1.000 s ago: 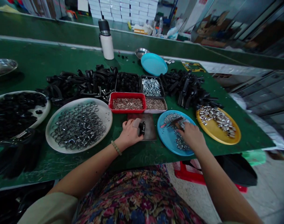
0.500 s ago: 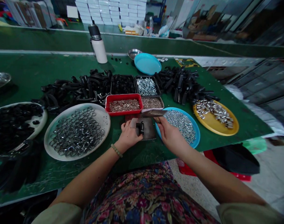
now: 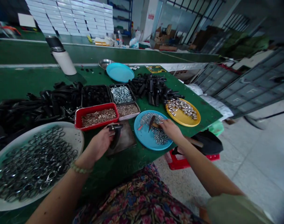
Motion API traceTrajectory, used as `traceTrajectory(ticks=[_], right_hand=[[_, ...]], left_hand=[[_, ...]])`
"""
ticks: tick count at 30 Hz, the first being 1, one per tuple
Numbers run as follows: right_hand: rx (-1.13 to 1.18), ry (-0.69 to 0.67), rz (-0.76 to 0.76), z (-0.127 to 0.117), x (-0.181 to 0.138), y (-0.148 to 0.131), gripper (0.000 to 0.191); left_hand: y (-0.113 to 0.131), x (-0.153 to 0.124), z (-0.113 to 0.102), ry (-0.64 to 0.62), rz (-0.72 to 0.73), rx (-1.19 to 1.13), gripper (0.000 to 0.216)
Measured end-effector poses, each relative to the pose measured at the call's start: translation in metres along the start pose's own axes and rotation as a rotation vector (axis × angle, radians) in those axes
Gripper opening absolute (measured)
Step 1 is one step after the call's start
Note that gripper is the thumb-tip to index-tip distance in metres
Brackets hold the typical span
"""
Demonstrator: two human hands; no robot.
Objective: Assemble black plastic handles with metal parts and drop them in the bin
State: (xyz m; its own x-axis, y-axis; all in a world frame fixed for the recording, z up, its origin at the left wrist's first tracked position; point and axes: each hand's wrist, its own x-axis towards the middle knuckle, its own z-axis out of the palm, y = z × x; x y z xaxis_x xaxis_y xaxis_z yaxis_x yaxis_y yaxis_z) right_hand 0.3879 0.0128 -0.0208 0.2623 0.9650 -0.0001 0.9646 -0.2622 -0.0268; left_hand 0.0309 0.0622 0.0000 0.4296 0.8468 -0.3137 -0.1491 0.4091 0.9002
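My left hand [image 3: 100, 144] is closed around a black curved plastic part [image 3: 116, 137], held at the left side of a flat metal plate [image 3: 128, 140]. My right hand [image 3: 172, 130] grips a hammer [image 3: 151, 122] by its wooden handle. The hammer's head hangs over a blue tray [image 3: 138, 135] of small silver nuts [image 3: 161, 137], and the handle's end sticks out behind my wrist. Just beyond my left hand stands a red bin [image 3: 78, 121] of copper-coloured pins [image 3: 98, 117]. Fingers hide some of the black part.
A white tray of metal rings [image 3: 79, 132] lies left. A yellow tray [image 3: 179, 120] with silver cylinders sits right. Black parts [image 3: 153, 88] are heaped behind, beside a bin of screws [image 3: 121, 94]. Farther back are an empty blue tray [image 3: 120, 71] and a bottle [image 3: 64, 62].
The view has swung right. My right hand has carried the hammer from above the metal plate to over the blue tray of nuts. My left hand still holds the black part, now turned differently.
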Motion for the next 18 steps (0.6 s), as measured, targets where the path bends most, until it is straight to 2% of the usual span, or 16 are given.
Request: traceTrajectory(ticks=[1, 3, 6, 9, 11, 14, 16, 18], right_hand=[[0.030, 0.010, 0.051, -0.003, 0.013, 0.015, 0.035], [0.055, 0.019, 0.128, -0.010, 0.040, 0.045, 0.036], [0.123, -0.034, 0.137, -0.016, 0.070, 0.075, 0.036], [0.217, -0.058, 0.122, -0.017, 0.081, 0.086, 0.032], [0.284, -0.024, 0.132, -0.019, 0.079, 0.090, 0.026], [0.488, 0.127, 0.192, -0.023, 0.067, 0.087, 0.024], [0.652, 0.229, 0.224, -0.023, 0.055, 0.072, 0.025], [0.851, 0.275, 0.195, -0.021, 0.039, 0.043, 0.024]], left_hand=[[0.007, -0.003, 0.002, -0.024, -0.052, -0.145, 0.044], [0.016, -0.008, 0.009, -0.021, -0.060, -0.267, 0.041], [0.019, -0.012, 0.025, 0.148, 0.037, -0.260, 0.031], [0.016, -0.009, 0.037, 0.250, 0.111, -0.261, 0.042], [0.013, -0.006, 0.040, 0.244, 0.131, -0.278, 0.050], [0.008, -0.004, 0.040, 0.229, 0.169, -0.273, 0.057], [0.004, -0.003, 0.039, 0.234, 0.203, -0.243, 0.055], [0.001, -0.002, 0.038, 0.254, 0.222, -0.214, 0.052]])
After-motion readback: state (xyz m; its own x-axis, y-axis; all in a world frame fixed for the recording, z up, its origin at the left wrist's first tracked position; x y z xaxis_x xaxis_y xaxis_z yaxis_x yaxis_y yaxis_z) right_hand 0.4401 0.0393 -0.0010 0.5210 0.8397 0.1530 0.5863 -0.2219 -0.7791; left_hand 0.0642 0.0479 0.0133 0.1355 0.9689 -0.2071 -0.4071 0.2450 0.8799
